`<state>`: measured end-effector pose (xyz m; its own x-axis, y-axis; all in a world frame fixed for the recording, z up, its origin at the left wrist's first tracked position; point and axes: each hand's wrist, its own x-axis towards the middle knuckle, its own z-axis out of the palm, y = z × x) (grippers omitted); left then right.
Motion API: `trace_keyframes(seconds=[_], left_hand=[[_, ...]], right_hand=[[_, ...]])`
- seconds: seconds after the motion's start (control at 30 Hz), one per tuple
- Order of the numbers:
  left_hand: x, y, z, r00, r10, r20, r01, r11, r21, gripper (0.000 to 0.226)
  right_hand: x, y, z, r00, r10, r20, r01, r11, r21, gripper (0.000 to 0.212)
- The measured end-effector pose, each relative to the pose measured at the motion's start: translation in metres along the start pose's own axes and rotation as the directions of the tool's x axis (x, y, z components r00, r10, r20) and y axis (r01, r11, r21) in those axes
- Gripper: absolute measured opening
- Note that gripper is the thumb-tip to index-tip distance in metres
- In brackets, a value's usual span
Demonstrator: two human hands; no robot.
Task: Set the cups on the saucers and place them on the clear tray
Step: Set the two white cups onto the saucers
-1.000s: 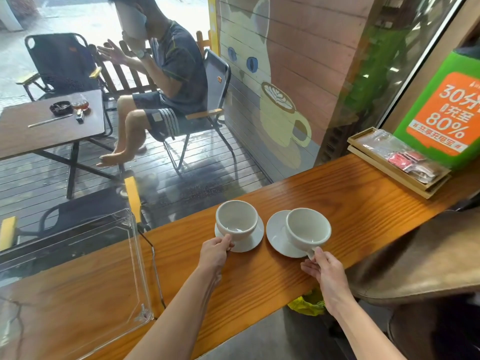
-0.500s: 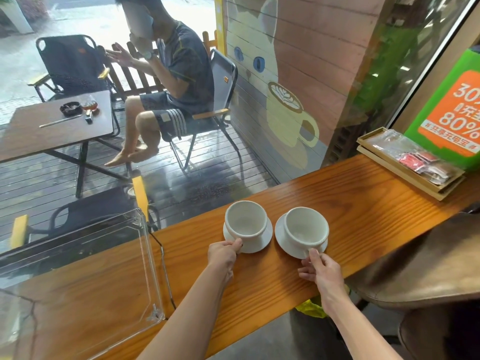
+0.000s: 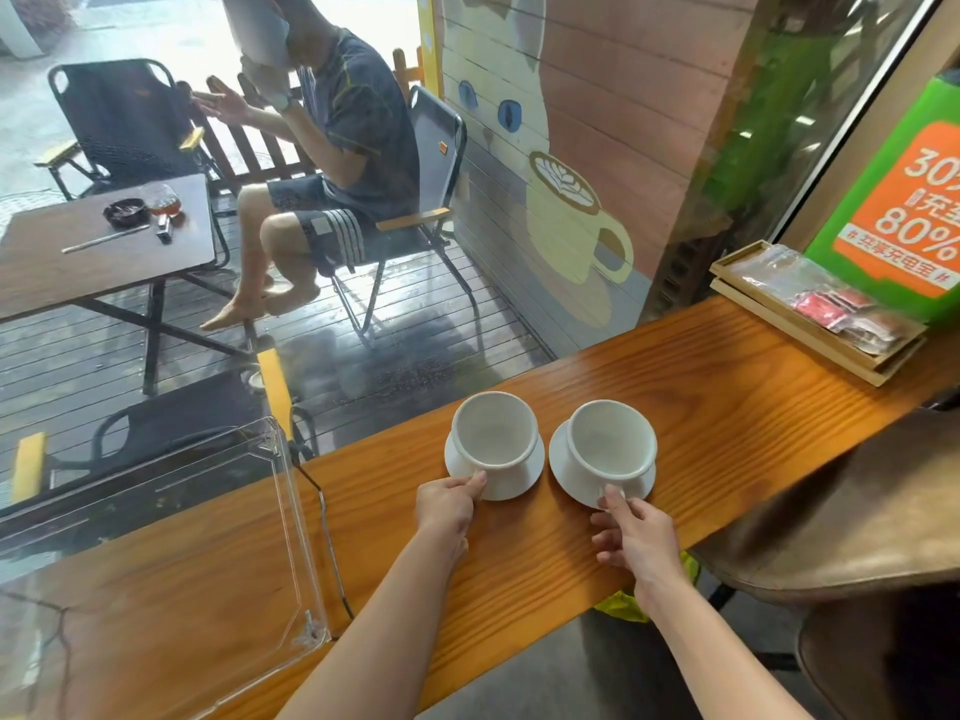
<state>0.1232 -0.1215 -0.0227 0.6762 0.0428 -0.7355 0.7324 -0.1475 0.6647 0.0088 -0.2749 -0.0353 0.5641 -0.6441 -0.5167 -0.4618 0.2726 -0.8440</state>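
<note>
Fingers [image 3: 477, 479] of left hand [image 3: 445, 506] pinch left saucer [image 3: 496, 483] rim; right hand [image 3: 635, 532] pinches right cup [image 3: 609, 443] handle, which points at the person. Two cups, two saucers, upright, side by side on table [image 3: 727, 397]. One clear tray [image 3: 291, 511], left, long axis along the table.
</note>
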Motion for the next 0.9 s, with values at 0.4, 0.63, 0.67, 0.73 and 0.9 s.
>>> trace_keyframes(seconds=[0.4, 0.63, 0.67, 0.73, 0.9], left_hand=[[0.009, -0.005, -0.001, 0.988, 0.133, 0.085, -0.147, 0.972, 0.186, 0.014], [0.008, -0.005, -0.007, 0.98, 0.187, 0.074, -0.198, 0.963, 0.181, 0.015], [0.008, -0.004, -0.008, 0.979, 0.197, 0.057, -0.204, 0.962, 0.18, 0.014], [0.009, -0.003, -0.01, 0.979, 0.203, 0.022, -0.204, 0.964, 0.172, 0.015], [0.016, 0.0, -0.01, 0.971, 0.229, -0.066, -0.217, 0.965, 0.146, 0.017]], right_hand=[[-0.007, -0.007, -0.003, 0.992, 0.061, 0.108, -0.056, 0.997, -0.055, 0.022], [-0.019, -0.004, -0.008, 1.0, 0.013, 0.014, -0.012, 0.999, -0.044, 0.019], [-0.021, -0.002, -0.009, 1.0, -0.017, -0.025, 0.016, 0.999, -0.04, 0.017], [-0.027, 0.004, -0.009, 0.994, -0.088, -0.067, 0.085, 0.995, -0.044, 0.011], [-0.031, 0.009, 0.009, 0.994, -0.081, 0.066, 0.085, 0.995, -0.058, 0.012]])
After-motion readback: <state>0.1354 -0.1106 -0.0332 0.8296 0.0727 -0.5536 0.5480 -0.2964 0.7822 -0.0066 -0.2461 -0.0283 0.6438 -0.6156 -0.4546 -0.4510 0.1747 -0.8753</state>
